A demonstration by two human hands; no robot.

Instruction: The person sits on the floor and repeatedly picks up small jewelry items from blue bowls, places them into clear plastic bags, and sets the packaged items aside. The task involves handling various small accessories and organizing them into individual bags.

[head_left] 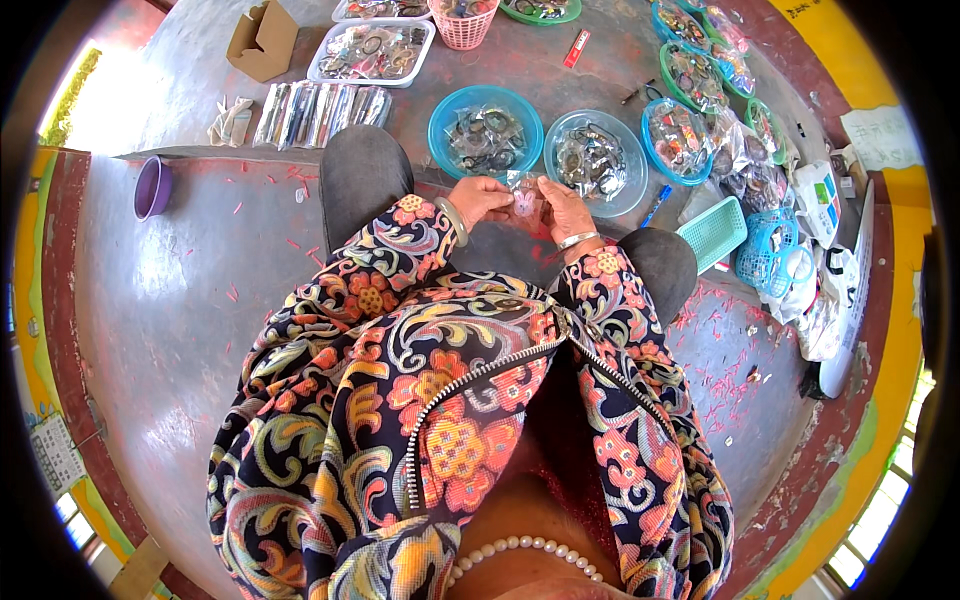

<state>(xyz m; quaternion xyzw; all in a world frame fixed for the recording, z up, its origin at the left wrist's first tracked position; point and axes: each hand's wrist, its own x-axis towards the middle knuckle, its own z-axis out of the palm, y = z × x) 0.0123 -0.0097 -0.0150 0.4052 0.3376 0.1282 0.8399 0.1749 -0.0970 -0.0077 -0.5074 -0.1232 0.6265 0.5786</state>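
A small clear plastic bag (524, 203) with a pale pink, rabbit-like piece in it is stretched between my two hands, above the gap between my knees. My left hand (480, 200) pinches one side of it with the fingertips. On the opposite side my right hand (567, 211) has its thumb and fingers closed on the bag's edge. Just beyond my hands stand a blue basin (438, 160) with bagged dark rings and, to its right, a clear basin (630, 195) with more bagged dark pieces.
A row of packed bags (320, 114), a white tray (328, 76), a cardboard box (262, 45) and a pink basket (465, 30) sit far left to centre. At right are a green basket (722, 238), blue pen (656, 206) and several filled basins. A purple bucket (153, 188) stands left.
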